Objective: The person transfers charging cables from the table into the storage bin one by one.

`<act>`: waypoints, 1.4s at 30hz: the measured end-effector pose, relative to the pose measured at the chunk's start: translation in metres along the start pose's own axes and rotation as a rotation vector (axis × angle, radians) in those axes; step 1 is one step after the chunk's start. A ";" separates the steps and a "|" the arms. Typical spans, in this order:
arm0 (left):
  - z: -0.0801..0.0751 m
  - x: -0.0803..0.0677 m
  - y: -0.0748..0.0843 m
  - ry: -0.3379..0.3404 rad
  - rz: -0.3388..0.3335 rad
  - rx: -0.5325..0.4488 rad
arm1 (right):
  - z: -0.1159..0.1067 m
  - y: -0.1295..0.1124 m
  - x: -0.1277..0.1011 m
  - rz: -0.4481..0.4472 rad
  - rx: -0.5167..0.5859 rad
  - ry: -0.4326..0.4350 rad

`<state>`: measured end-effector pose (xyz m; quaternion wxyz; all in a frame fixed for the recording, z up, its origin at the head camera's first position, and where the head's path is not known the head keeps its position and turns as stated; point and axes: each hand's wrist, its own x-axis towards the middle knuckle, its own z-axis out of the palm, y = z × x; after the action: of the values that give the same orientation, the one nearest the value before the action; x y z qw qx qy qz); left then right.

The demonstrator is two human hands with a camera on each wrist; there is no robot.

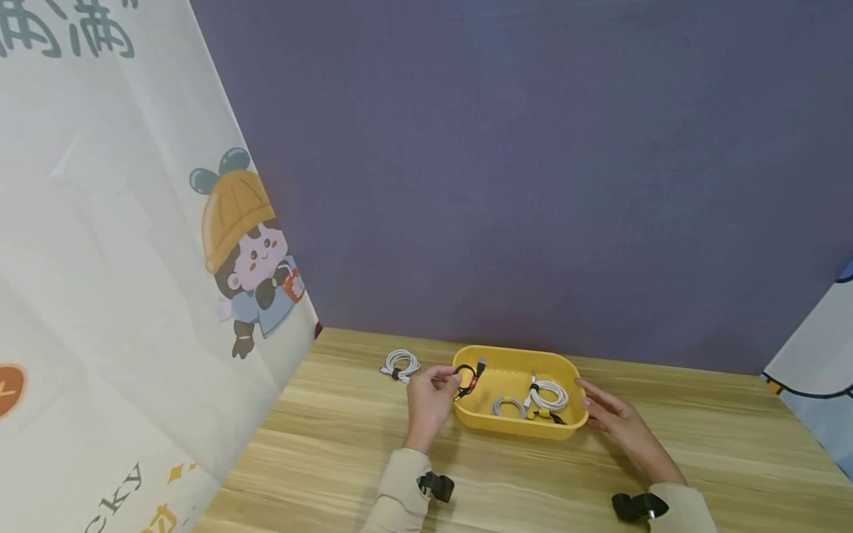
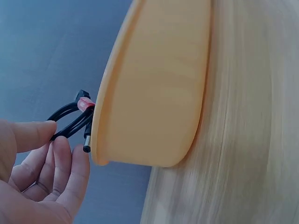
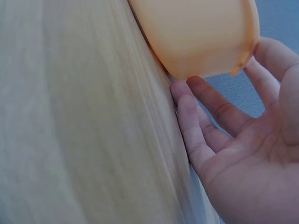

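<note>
Pinching black cable (image 2: 77,123) in left hand (image 1: 430,400), at rim of yellow tray (image 1: 513,426) just right of that hand. Touching tray's opposite end with relaxed right hand (image 1: 621,426). Could snag plug (image 2: 87,143) on rim if lowered too close, or slide tray if pushed too hard.

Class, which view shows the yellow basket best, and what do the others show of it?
The head view: it shows the yellow basket from above, with coiled cables inside. The left wrist view shows only some outer wall and rim; the right wrist view, one outer end touched by the right hand.
</note>
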<state>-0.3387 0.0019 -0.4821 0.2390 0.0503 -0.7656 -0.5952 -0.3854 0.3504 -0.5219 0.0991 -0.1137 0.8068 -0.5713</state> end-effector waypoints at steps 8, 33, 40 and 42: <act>0.010 0.000 -0.004 -0.003 0.072 0.063 | -0.002 0.012 0.007 -0.005 0.001 -0.003; 0.030 0.005 0.008 -0.123 0.328 0.583 | -0.001 0.006 0.003 -0.008 0.020 -0.001; 0.031 0.009 0.008 -0.107 0.410 0.744 | -0.001 0.006 0.004 0.004 0.023 0.003; 0.031 0.010 0.007 -0.102 0.434 0.792 | -0.001 0.006 0.004 0.007 0.023 0.005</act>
<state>-0.3591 0.0281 -0.4781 0.2826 -0.0530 -0.9379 -0.1942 -0.3895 0.3520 -0.5278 0.1003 -0.1084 0.8009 -0.5803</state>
